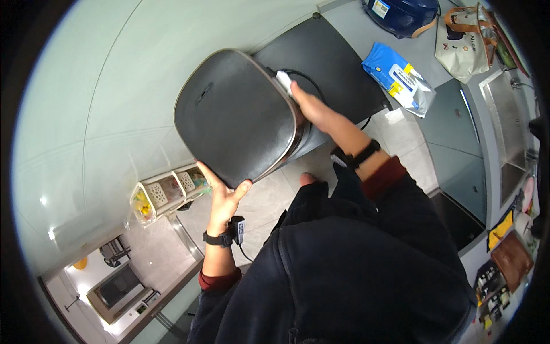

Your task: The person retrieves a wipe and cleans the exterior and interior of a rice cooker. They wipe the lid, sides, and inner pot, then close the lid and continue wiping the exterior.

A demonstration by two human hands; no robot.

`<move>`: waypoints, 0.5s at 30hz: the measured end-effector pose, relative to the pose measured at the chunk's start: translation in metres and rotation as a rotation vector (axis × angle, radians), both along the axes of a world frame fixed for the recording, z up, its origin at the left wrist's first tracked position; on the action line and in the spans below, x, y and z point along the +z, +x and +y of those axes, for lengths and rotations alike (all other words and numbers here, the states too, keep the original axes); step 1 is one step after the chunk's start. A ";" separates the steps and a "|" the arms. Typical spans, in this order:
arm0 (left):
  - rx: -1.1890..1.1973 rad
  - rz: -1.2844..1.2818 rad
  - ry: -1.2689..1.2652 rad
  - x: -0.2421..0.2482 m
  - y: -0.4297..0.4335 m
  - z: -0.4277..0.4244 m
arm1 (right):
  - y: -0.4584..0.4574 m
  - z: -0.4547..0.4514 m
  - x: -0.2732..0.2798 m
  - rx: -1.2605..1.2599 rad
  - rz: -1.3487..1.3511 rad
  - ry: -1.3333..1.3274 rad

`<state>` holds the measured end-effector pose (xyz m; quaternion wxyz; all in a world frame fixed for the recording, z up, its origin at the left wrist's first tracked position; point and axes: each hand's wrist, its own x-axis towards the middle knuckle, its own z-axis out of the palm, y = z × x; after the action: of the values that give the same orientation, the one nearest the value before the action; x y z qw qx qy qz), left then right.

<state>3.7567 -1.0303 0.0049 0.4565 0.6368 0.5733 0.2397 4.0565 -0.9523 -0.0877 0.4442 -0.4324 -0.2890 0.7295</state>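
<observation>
A dark kitchen appliance (240,116) with a rounded square top and a metallic rim is tilted over a black slab (339,64). My left hand (224,198) grips its lower left corner, thumb and fingers spread along the edge. My right hand (311,105) presses a white cloth or wipe (284,81) against its right side. A black cable (307,77) loops out behind the appliance. What supports the appliance underneath is hidden.
A blue wipes packet (399,79) lies on the grey counter (343,21), near a dark blue appliance (401,15) and a printed tote bag (464,47). A white basket rack (169,193) stands by the wall. A sink (507,133) is at the far right.
</observation>
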 end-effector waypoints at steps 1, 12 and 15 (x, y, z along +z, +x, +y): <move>0.023 -0.014 -0.015 -0.002 -0.001 -0.001 | -0.005 0.011 -0.001 -0.053 -0.053 -0.095; -0.020 -0.014 0.222 -0.024 -0.010 -0.003 | -0.043 -0.035 0.002 -0.507 0.037 -0.273; -0.009 0.064 0.298 -0.027 -0.010 -0.004 | -0.065 -0.057 0.020 -0.618 0.007 -0.343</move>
<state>3.7470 -1.0339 -0.0219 0.3395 0.7075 0.5425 0.2997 3.9918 -1.0096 -0.0675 0.5659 -0.5652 -0.0162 0.6000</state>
